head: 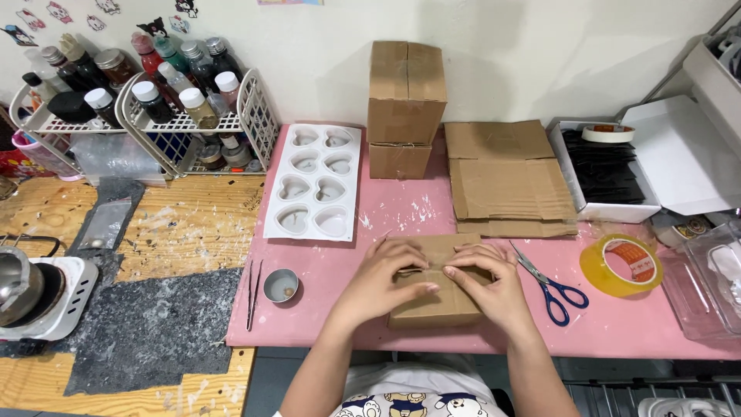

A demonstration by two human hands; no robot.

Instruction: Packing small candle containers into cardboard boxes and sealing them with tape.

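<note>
A small brown cardboard box (437, 287) lies on a pink mat (340, 320) near the front edge of the table, straight ahead of the person. Both hands rest on top of it. The left hand (384, 279) lies flat over the left half, fingers close together and pressing the flap down. The right hand (488, 279) covers the right half, fingers slightly curled, fingertips meeting the left hand's at the middle seam. Just right of the box lie blue-handled scissors (549, 282), and further right a roll of clear packing tape (620, 266). To the left sit a small metal cup (281, 286) and tweezers (252, 295). Behind are a white heart-shaped mould tray (313, 182), two stacked cardboard boxes (404, 108) and flattened cardboard sheets (505, 179)
</note>
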